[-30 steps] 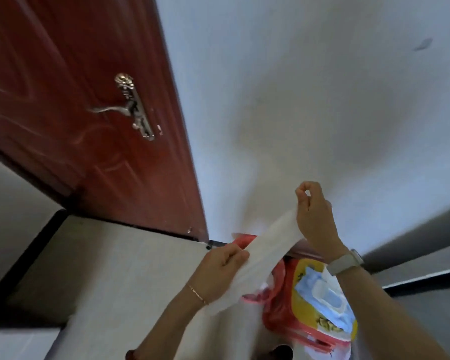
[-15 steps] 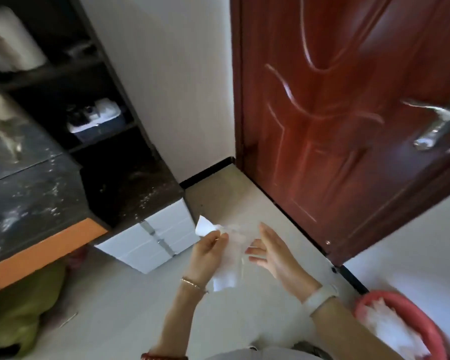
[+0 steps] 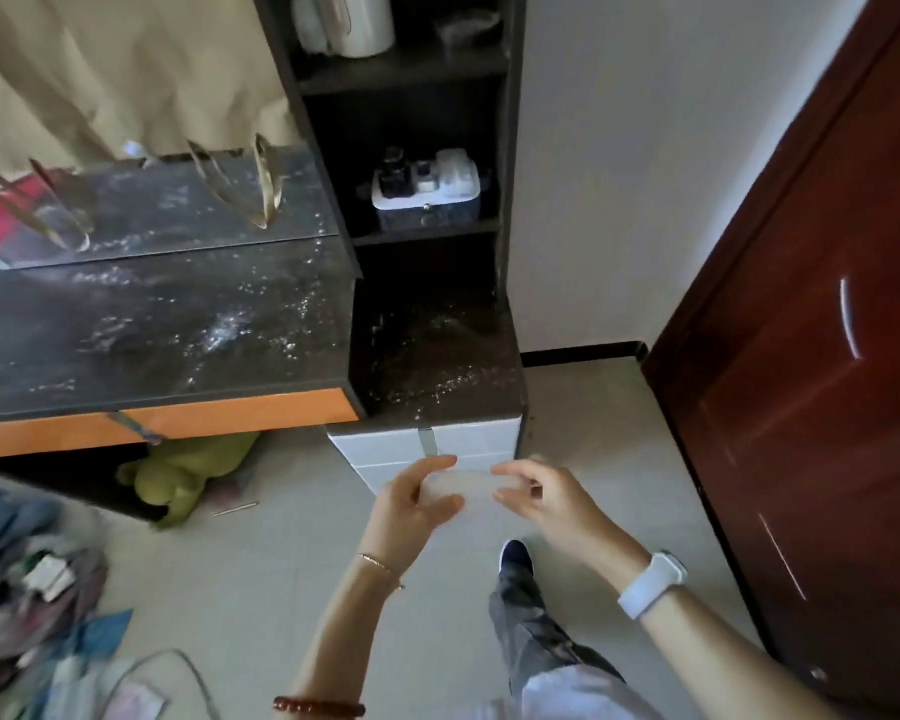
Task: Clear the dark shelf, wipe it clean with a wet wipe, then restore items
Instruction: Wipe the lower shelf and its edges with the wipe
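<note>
Wet wipe [image 3: 463, 490] now folded small and stretched flat between both hands — left hand [image 3: 411, 504] pinching its left end between thumb and fingers, right hand [image 3: 539, 498] pinching the right end the same way. Held low over the pale floor [image 3: 437, 605], just in front of the white drawer unit [image 3: 427, 452] and below the dark shelf [image 3: 432, 356].

Quite a change within a second: then, drawn out long and loose near a red basin against a bare wall; half a second ago, crumpled between the palms with the door filling the view. Now turned to face the furniture squarely, one foot [image 3: 515, 556] stepping forward.

Lowest shelf surface bare of items but speckled with pale dust and crumbs, thickest toward its front edge. Same speckling across the dark bench [image 3: 152, 324] to the left. Middle shelf above carrying a small tray of bottles [image 3: 426, 192]; top shelf holding a white jug [image 3: 354, 20] and something dim beside it, too dark to name.

By the look of it — clearing of the bottom shelf done, wipe ready, wiping not yet begun. Next likely step: reaching up and forward to press the wipe onto the dusty surface. Restoring items still to come.
</note>
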The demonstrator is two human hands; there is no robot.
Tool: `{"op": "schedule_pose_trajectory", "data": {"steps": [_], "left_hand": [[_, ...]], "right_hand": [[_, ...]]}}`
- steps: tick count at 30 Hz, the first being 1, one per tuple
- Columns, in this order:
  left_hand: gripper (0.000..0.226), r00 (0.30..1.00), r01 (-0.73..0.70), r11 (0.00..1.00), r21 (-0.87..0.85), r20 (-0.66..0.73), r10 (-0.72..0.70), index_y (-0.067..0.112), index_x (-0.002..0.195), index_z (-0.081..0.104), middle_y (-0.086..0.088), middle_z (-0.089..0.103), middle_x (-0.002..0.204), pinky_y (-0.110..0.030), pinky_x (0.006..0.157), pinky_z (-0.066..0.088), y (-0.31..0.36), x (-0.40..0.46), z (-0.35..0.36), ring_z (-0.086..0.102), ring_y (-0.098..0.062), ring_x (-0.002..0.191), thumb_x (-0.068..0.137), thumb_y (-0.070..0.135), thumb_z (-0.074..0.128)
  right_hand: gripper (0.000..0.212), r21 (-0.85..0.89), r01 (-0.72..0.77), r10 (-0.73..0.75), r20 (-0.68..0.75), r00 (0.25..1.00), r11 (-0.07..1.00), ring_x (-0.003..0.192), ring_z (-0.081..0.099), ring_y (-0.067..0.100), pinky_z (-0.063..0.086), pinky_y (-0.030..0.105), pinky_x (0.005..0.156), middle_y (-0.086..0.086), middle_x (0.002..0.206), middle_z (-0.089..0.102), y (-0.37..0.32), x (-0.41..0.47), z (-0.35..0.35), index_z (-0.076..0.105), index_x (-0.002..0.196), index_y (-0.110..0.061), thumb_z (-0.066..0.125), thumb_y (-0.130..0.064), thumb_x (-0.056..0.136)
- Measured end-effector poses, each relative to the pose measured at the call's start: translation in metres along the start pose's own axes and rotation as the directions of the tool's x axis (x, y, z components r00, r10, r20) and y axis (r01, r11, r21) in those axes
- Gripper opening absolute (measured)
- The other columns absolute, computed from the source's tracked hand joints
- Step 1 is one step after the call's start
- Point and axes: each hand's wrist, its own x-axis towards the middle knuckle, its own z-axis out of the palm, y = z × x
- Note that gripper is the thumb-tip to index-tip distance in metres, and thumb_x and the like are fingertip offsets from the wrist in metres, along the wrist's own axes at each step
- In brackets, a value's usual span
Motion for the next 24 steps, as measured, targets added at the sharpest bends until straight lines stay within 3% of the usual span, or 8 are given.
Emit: {"op": "schedule_pose_trajectory", "data": {"steps": [2,5,10,13,18,21,23,24], "left_hand": [[0.012,0.998,0.043,0.979,0.198,-0.056,-0.033,0.012,0.090,0.069,-0.003,0.063,0.090,-0.012,0.064,0.043,0.006,0.037,0.000,0.059,-0.019,0.085,0.079,0.009,0.066],[0.028,0.990,0.068,0.950,0.303,-0.135,-0.028,0.002,0.075,0.065,-0.004,0.054,0.082,-0.021,0.064,0.034,0.015,0.085,0.003,0.056,-0.022,0.080,0.079,0.029,0.067],[0.025,0.933,0.068,0.997,0.023,-0.355,-0.055,0.004,0.074,0.046,0.002,0.041,0.065,-0.018,0.056,0.033,0.030,0.147,0.021,0.041,-0.014,0.065,0.090,0.021,0.054],[0.019,0.844,0.170,0.965,-0.200,-0.477,-0.247,0.007,0.088,0.041,0.003,0.044,0.071,-0.025,0.062,0.037,0.028,0.172,0.029,0.045,-0.012,0.067,0.092,0.024,0.049],[0.018,0.847,0.261,0.956,-0.137,-0.442,-0.295,0.010,0.087,0.041,0.003,0.051,0.070,-0.027,0.062,0.030,-0.005,0.217,0.035,0.050,-0.019,0.072,0.095,0.026,0.042],[0.011,0.931,0.177,0.983,0.049,-0.333,-0.151,0.016,0.088,0.045,-0.001,0.057,0.077,-0.026,0.062,0.035,-0.040,0.244,0.043,0.055,-0.026,0.080,0.095,0.024,0.043],[0.009,0.964,-0.087,0.980,0.181,-0.232,0.129,0.022,0.095,0.048,0.000,0.057,0.091,-0.017,0.069,0.040,-0.057,0.256,0.048,0.052,-0.017,0.084,0.092,0.018,0.042],[0.017,0.955,-0.209,0.947,0.245,-0.155,0.251,0.023,0.099,0.049,0.000,0.054,0.097,-0.018,0.074,0.042,-0.066,0.262,0.052,0.050,-0.016,0.087,0.088,0.013,0.040]], "right_hand": [[0.017,-0.119,0.008,-0.009,-0.011,1.000,0.993,0.079,0.048,0.007,0.035,0.009,0.070,-0.011,0.083,0.044,0.003,0.034,-0.019,0.054,0.075,-0.028,0.062,-0.018,0.085],[0.015,-0.178,0.081,-0.100,-0.099,0.990,0.981,0.083,0.049,0.007,0.033,0.005,0.074,-0.011,0.086,0.046,0.008,0.081,-0.047,0.051,0.074,-0.022,0.061,-0.018,0.084],[0.017,-0.030,0.050,-0.054,-0.141,0.989,0.998,0.050,0.039,0.001,0.030,0.015,0.049,-0.008,0.060,0.038,0.006,0.141,-0.051,0.047,0.081,-0.013,0.050,-0.025,0.093],[0.007,0.013,0.002,0.001,-0.184,0.983,1.000,0.056,0.045,-0.002,0.035,0.011,0.053,-0.011,0.067,0.042,0.009,0.163,-0.035,0.049,0.096,-0.010,0.049,-0.016,0.093],[0.010,0.008,-0.098,0.097,-0.265,0.959,0.995,0.071,0.051,0.003,0.037,0.006,0.058,-0.014,0.081,0.052,0.031,0.199,-0.017,0.050,0.103,-0.011,0.045,-0.014,0.095],[0.015,0.091,-0.206,0.225,-0.352,0.908,0.974,0.084,0.053,0.014,0.044,0.020,0.071,-0.006,0.088,0.056,0.055,0.235,-0.012,0.055,0.102,-0.011,0.042,-0.009,0.095],[0.022,0.416,-0.264,0.425,-0.362,0.830,0.870,0.077,0.053,0.021,0.048,0.030,0.061,0.000,0.083,0.056,0.068,0.260,-0.016,0.057,0.092,-0.016,0.039,-0.004,0.093],[0.022,0.618,-0.262,0.515,-0.273,0.812,0.741,0.069,0.052,0.023,0.047,0.027,0.051,0.005,0.080,0.054,0.073,0.270,-0.019,0.057,0.090,-0.012,0.038,-0.003,0.092]]}}
